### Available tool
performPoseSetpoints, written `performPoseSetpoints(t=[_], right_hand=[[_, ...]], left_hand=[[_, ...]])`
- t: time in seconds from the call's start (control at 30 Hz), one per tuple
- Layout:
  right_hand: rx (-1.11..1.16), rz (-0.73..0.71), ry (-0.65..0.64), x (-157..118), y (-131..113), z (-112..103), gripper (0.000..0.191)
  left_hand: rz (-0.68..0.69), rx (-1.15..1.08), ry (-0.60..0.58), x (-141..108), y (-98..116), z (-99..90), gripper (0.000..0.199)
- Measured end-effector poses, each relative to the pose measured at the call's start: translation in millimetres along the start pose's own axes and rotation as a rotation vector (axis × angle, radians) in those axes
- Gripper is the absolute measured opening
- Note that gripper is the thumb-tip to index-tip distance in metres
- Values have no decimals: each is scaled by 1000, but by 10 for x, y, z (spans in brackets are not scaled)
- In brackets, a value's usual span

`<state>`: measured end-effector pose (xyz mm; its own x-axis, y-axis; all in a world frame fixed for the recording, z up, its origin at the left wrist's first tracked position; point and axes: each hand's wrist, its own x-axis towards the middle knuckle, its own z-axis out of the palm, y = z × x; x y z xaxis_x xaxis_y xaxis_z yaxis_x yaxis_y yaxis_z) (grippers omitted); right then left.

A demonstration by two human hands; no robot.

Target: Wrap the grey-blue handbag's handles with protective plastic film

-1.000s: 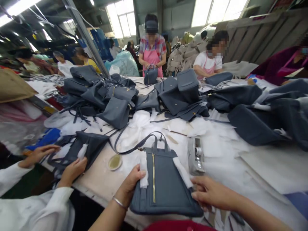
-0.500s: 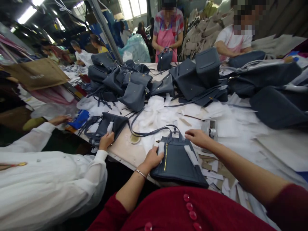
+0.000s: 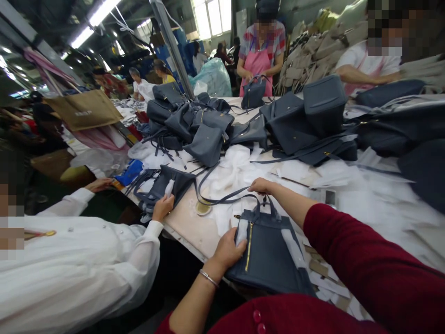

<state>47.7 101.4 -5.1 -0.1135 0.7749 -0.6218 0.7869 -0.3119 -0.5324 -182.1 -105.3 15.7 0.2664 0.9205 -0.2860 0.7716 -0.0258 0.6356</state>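
Observation:
A dark blue leather handbag (image 3: 267,260) lies at the table's near edge, a gold zipper running down its face and white wrapping on both sides. My left hand (image 3: 230,249) grips its left edge, thumb over the wrapped strip. Above the bag's handles, my right hand (image 3: 262,186) has its fingers curled together at the long thin strap (image 3: 227,199). The fingertips meet the strap there, partly hidden by the hand. From that point the strap loops left across the table.
To my left a co-worker in white (image 3: 104,241) holds another dark bag (image 3: 174,183). Piled bags (image 3: 203,144) fill the table's middle. A small dish (image 3: 203,208) sits left of my bag; white sheets and scraps (image 3: 354,199) spread right. Two people work across the table.
My right hand has moved left from beside the bag's top to the strap above the handles. My left hand keeps its hold on the bag. The view has shifted left.

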Motion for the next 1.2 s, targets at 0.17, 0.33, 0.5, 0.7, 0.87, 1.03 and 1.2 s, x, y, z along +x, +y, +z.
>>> performPoseSetpoints(t=[0.17,0.33,0.5,0.7,0.87,1.03,1.2], right_hand=[[171,132,-142,32,67,33,24],[420,96,-218,-116,-12,62,24],[662,-163,-321,-546,-102,-397,21],[718,-550,-459,-1374,-293,-900,35],[728,-771,-396,-2118,-527,-1153,35],[708,-903,-333,-2680,-815,-1411,34],[611,-942,-254,-3048,-1122,-1621,70]], left_hand=[[9,-10,-4,61,-12,1,43],[18,16,-13,84,-26,13,44],[-6,-13,-15,67,-83,12,45],[-13,15,-45,58,-45,-49,46],[-20,135,-75,61,32,-93,35],[7,187,-82,47,72,-145,36],[33,235,-111,9,58,-194,43]])
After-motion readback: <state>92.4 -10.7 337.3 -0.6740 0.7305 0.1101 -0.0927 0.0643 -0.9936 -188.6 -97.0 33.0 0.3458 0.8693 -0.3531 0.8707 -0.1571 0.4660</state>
